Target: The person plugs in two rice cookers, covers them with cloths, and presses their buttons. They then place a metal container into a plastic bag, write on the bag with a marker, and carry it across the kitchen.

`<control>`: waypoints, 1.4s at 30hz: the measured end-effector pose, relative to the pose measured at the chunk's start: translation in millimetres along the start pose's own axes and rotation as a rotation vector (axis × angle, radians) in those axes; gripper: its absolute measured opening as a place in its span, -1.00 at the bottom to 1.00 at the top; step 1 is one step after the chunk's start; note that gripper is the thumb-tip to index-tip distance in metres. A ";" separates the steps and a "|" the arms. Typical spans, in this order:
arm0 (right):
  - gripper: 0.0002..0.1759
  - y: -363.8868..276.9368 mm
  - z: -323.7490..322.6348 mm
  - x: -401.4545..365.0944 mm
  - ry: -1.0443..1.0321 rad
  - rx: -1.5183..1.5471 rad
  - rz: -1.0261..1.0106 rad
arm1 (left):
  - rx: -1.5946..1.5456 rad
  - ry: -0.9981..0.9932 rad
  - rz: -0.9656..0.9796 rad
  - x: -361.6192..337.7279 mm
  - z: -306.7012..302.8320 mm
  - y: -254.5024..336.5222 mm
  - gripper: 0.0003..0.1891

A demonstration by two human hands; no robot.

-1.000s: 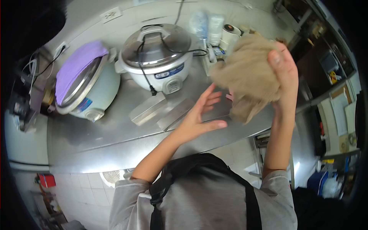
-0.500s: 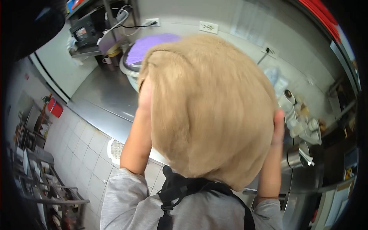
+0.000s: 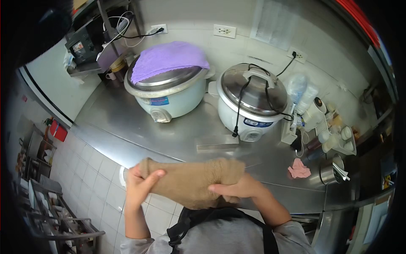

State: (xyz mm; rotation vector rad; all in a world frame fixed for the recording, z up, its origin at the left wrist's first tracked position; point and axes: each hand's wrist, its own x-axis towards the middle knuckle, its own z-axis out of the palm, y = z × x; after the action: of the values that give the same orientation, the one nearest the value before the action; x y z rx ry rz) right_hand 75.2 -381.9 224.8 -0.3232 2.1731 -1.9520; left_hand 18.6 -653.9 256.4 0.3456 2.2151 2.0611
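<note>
- A commercial kitchen: a long stainless steel surface (image 3: 122,127) runs under a white tiled wall with power sockets. White tiles show below its near edge.
- At 10 o'clock of the view, a shelf (image 3: 84,63) carries a small black device and coiled white cables.
- At 11 o'clock sits a pale rice cooker (image 3: 169,99) with a purple towel (image 3: 169,59) draped over its steel lid.
- At 7 o'clock, the left hand (image 3: 139,188) wraps the left end of a brown cloth (image 3: 192,180). Its fingers (image 3: 153,175) are clamped on the fabric, 1 of them laid along the top.
- The brown cloth is bunched into a thick roll and held level in the air between the 2 hands. It is in front of the chest, just at the near edge of the surface, and I cannot tell whether it brushes that edge.
- At 12 o'clock from the roll, a flat metal bar (image 3: 218,144) lies on the surface.
- At 5 o'clock, the right hand (image 3: 241,188) grips the right end, fingers (image 3: 220,189) closed over the cloth from above.
- At 1 o'clock stands a white rice cooker (image 3: 253,122), its black cord looped over the steel lid.
- At 3 o'clock are clear bottles (image 3: 298,86), a crumpled pink rag (image 3: 299,169) and a steel cup (image 3: 327,173).
- The step in hand looks like gathering or twisting the cloth into a roll. Neither hand is free, so any further move calls for both grips to hold firm, or for 1 hand to let go first.
</note>
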 end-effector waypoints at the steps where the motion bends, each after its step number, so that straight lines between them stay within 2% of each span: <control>1: -0.68 12.0 -2.6 0.4 0.113 -0.052 -0.128 | 0.014 0.027 0.030 1.9 -14.7 7.1 -0.83; 2: -0.73 7.5 -5.7 -0.1 0.184 -0.014 -0.069 | 0.029 0.061 0.056 2.1 -29.6 13.5 -0.81; 4: -0.81 -8.8 -15.7 -1.9 0.334 0.051 0.051 | 0.222 0.265 0.186 7.0 -53.2 26.5 -0.78; 7: -0.85 6.2 -34.4 -0.5 0.391 0.008 0.033 | 0.445 0.368 0.190 25.9 -97.0 32.1 -0.75; 10: -0.86 0.7 -19.2 16.1 0.457 0.151 -0.006 | 0.567 0.503 0.230 56.9 -132.5 35.7 -0.70; 11: -0.85 -7.2 -12.5 28.8 0.480 0.177 -0.088 | 0.636 0.558 0.374 73.9 -145.6 31.1 -0.59; 13: -0.84 -28.3 -1.1 57.7 0.530 0.216 -0.240 | 0.636 0.627 0.442 109.2 -185.5 31.5 -0.54; 16: -0.85 -51.7 -18.0 107.9 0.646 0.194 -0.237 | 0.600 0.613 0.510 176.0 -216.8 39.2 -0.50; 18: -0.82 -81.8 -31.7 162.8 0.660 0.269 -0.412 | 0.655 0.592 0.535 235.7 -245.4 46.1 -0.60; 19: -0.79 -103.2 -40.0 192.4 0.677 0.303 -0.412 | 0.871 0.558 0.734 272.2 -260.8 49.8 -0.73; 20: -0.72 -114.7 -62.2 224.5 0.686 0.223 -0.441 | 0.848 0.585 0.685 309.5 -252.2 69.2 -0.70; 21: -0.61 -132.0 -78.8 262.4 0.733 0.172 -0.476 | 0.823 0.612 0.637 347.0 -243.5 88.7 -0.66; 22: -0.51 -139.5 -106.8 295.2 0.636 0.128 -0.488 | 0.798 0.639 0.589 384.5 -234.9 108.2 -0.61; 23: -0.49 -142.2 -139.8 330.8 0.533 0.180 -0.447 | 0.795 0.630 0.520 420.0 -225.2 121.5 -0.44; 24: -0.48 -139.4 -160.0 351.7 0.428 0.234 -0.413 | 0.838 0.656 0.640 446.8 -212.1 121.7 -0.27; 25: -0.47 -134.4 -159.3 354.2 0.542 0.128 -0.296 | 0.960 0.518 0.722 487.6 -223.0 114.5 -0.19; 26: -0.46 -131.4 -155.3 355.9 0.658 0.022 -0.179 | 0.977 0.517 0.598 480.5 -191.5 111.2 -0.13; 27: -0.45 -124.4 -152.8 352.4 0.775 -0.084 -0.048 | 1.109 0.543 0.669 470.8 -167.0 95.4 -0.19; 28: -0.42 -102.9 -145.2 338.9 0.706 -0.198 -0.180 | 1.075 0.440 0.784 446.8 -135.1 79.8 -0.40; 29: -0.39 -74.3 -131.2 318.6 0.635 -0.318 -0.308 | 0.918 0.261 0.858 433.2 -116.7 53.9 -0.51; 30: -0.41 -46.9 -114.7 291.7 0.501 -0.098 -0.370 | 0.945 0.124 0.964 419.9 -105.9 24.4 -0.59; 31: -0.58 -24.9 -102.2 257.2 0.524 -0.312 -0.367 | 0.918 0.111 1.031 397.8 -91.1 -4.5 -0.60; 32: -0.81 -20.7 -87.1 217.1 0.526 -0.433 -0.154 | 0.875 0.057 0.950 369.1 -78.1 -26.2 -0.65; 33: -0.89 -5.1 -74.7 181.3 0.589 -0.237 -0.075 | 0.728 -0.013 0.991 338.5 -62.0 -47.8 -0.69; 35: -0.85 26.5 -73.4 108.7 0.815 -0.123 0.176 | 0.595 -0.189 0.907 274.6 -38.0 -81.7 -0.80; 37: -0.68 53.7 -96.4 40.4 1.199 0.083 0.179 | 0.482 -0.465 0.728 220.6 -5.4 -114.3 -0.74; 38: -0.56 63.3 -117.2 7.8 1.365 0.047 0.240 | 0.431 -0.611 0.611 199.5 17.0 -132.0 -0.68; 39: -0.49 51.5 -132.5 -11.7 1.427 0.015 0.255 | 0.378 -0.749 0.489 181.6 40.2 -149.4 -0.61; 41: -0.57 22.1 -156.7 -29.7 1.473 0.149 0.239 | 0.412 -0.849 0.571 157.8 83.1 -175.2 -0.53; 42: -0.59 21.9 -174.9 -33.5 1.449 0.045 0.209 | 0.455 -0.854 0.579 150.8 102.1 -179.3 -0.48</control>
State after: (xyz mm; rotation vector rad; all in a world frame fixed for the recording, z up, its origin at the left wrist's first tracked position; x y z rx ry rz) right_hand 55.3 -203.6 221.8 1.7555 2.5047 -2.3348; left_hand -122.8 -530.9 82.7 1.6876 2.0665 1.1136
